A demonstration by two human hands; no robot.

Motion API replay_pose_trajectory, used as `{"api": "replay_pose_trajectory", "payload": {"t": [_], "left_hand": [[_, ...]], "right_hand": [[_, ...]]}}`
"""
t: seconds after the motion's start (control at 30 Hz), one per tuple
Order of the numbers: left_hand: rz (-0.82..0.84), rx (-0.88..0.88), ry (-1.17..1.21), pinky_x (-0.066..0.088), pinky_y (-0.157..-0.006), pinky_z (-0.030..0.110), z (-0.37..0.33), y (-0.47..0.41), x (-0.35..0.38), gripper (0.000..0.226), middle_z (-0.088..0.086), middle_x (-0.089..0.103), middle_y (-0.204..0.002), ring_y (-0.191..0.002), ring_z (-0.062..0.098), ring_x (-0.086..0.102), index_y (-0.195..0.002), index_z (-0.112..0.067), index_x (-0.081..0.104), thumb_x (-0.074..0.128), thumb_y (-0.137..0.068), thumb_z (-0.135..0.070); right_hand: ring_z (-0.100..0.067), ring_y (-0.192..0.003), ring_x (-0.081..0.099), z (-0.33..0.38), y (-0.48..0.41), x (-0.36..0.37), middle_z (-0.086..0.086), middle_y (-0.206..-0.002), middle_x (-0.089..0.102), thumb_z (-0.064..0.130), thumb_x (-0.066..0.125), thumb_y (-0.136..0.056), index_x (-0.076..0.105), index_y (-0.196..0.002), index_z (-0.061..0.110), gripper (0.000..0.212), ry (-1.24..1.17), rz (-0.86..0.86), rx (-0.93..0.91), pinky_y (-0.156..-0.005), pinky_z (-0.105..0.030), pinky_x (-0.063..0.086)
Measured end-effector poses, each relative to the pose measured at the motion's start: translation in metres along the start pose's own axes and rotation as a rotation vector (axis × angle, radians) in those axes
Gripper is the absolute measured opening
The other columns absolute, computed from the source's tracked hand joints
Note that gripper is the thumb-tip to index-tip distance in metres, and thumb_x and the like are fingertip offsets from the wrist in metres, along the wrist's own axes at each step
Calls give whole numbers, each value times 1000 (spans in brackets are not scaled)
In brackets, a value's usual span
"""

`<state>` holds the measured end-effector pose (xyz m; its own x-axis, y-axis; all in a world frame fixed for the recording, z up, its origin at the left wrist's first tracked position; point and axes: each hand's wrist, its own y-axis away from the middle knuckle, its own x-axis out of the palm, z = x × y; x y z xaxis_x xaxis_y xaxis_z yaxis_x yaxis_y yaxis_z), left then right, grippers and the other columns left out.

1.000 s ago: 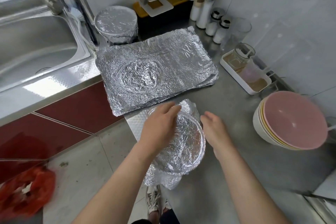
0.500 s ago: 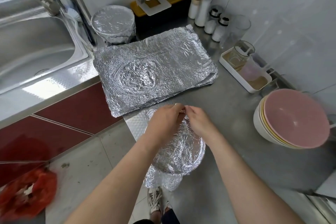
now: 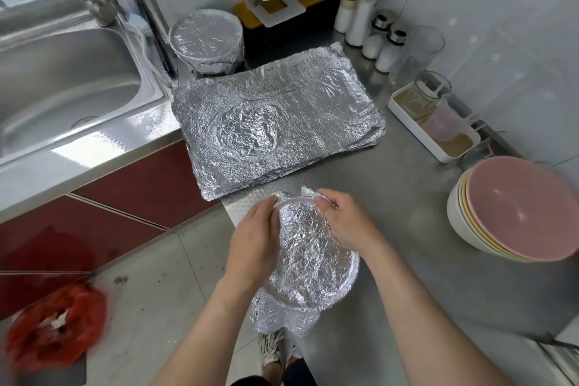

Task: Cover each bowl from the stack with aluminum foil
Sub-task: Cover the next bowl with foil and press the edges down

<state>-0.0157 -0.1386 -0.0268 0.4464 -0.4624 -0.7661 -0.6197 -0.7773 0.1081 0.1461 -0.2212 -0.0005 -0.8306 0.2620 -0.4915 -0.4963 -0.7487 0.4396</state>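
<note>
The bowl (image 3: 313,263) sits foil-draped at the counter's (image 3: 407,229) near edge. The left hand (image 3: 255,238) and right hand (image 3: 344,222) pinch loose foil (image 3: 310,190) at its far rim (it sticks up there); best crimp it down snugly.

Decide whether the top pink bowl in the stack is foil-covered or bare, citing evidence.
Bare: the pink bowl shows its smooth pink inside, with nothing laid over it.

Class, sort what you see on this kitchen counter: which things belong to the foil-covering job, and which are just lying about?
Belongs to the job: half-wrapped bowl, gripped by the left hand and right hand; foil sheets; stack of bowls; covered bowl by the sink.
Just lying about: shakers; white tray; red bag on the floor.
</note>
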Motion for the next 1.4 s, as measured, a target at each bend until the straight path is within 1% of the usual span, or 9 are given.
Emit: {"api": "replay_pose_trajectory", "payload": {"t": [0.2,0.4,0.53,0.63,0.7,0.8,1.0,1.17,1.4], "left_hand": [[75,84,45,40,-100,29,-5,-14,3,37,4,59,-134,-121,21,55,-135,-13,55,40,-105,-28],[116,143,-30,35,-105,28,-15,-25,-1,43,0,46,-148,-134,18,43,-146,-20,45,40,-104,-30],[33,154,-60,44,-100,37,-24,-8,-5,43,2,44,-149,-133,22,42,-145,-22,45,45,-103,-23],[9,115,-15,41,-105,39,-23,11,3,46,6,37,-154,-140,25,37,-148,-19,43,47,-101,-16],[-23,100,35,38,-109,40,-21,13,8,51,7,37,-154,-141,26,36,-148,-16,43,49,-98,-7],[-40,99,78,36,-113,40,-19,8,9,56,7,42,-151,-139,26,40,-147,-13,42,50,-94,4],[-49,98,95,47,-104,46,-16,4,12,69,8,51,-145,-127,28,54,-144,-12,47,54,-82,17],[-67,64,81,43,-99,32,-23,-3,2,42,4,59,-137,-122,24,56,-140,-15,53,48,-99,-4],[-69,21,50,40,-81,24,-34,-15,0,32,3,68,-122,-109,23,63,-131,-15,61,45,-104,-22]], "right_hand": [[1,-75,51,-9,11,4,3,-95,64,19,44,-102,64,-120,10,28,-31,-135,-43,-61,-6,37],[-19,-78,56,-18,22,6,-10,-90,68,12,45,-101,68,-106,7,24,-132,-309,-15,-71,-26,44],[-15,-69,44,-32,27,12,6,-70,50,16,42,-101,62,-91,10,23,-174,-505,92,-67,-28,37],[-25,-98,59,-31,37,17,-6,-102,65,28,37,-102,62,-113,10,32,-75,-476,130,-82,-29,40],[-26,-120,54,-26,36,13,-7,-127,61,27,38,-103,54,-133,8,39,-37,-444,135,-91,-26,38],[-26,-107,59,-23,23,6,-8,-114,65,29,37,-103,56,-129,8,39,15,-403,97,-76,-22,34],[-31,-98,62,-18,25,9,-13,-108,69,19,41,-103,62,-122,6,32,115,-467,47,-78,-32,42],[-25,-116,59,-17,27,2,-5,-130,62,29,42,-102,50,-140,16,40,200,-382,-18,-92,-29,42],[-23,-115,61,-9,19,6,-2,-131,61,24,47,-101,60,-131,17,34,360,-418,-114,-93,-29,46]]}}
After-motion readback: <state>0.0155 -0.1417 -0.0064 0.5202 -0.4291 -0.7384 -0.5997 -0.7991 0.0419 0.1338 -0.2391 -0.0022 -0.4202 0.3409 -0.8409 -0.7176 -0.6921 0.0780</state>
